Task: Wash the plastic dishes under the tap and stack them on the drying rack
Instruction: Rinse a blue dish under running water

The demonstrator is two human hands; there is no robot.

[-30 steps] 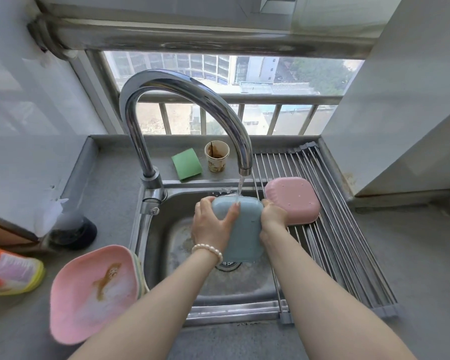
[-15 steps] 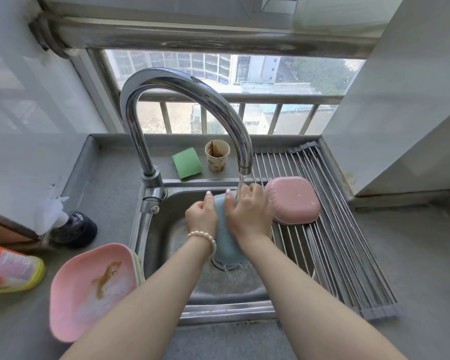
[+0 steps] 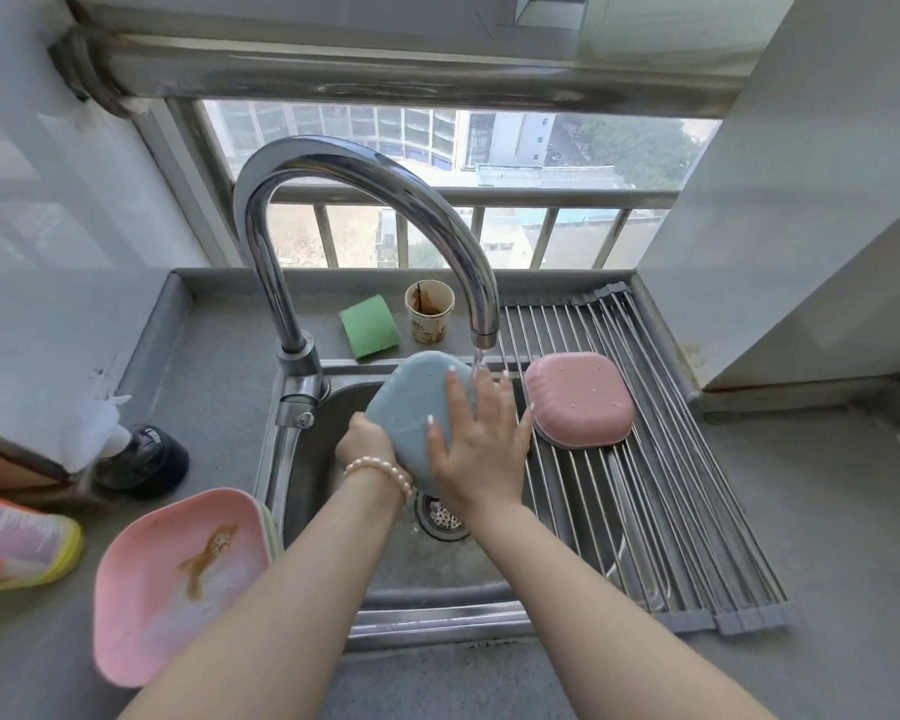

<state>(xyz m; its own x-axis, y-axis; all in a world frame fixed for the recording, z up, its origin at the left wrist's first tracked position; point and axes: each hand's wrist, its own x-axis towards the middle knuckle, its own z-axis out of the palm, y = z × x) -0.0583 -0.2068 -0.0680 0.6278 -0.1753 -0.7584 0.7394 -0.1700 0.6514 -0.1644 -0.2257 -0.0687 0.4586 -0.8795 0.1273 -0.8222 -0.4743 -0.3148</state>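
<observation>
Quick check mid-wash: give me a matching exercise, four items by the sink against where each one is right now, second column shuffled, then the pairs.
Items:
1. blue dish
2. pink dish
3. stained pink dish
4. green sponge

Places:
A. upside down on the drying rack
B. on the ledge behind the sink, beside the paper cup
C. held over the sink under the tap, left hand gripping, right hand flat on it
D. on the counter left of the sink

Pairs: 1-C, 2-A, 3-D, 4-B
</observation>
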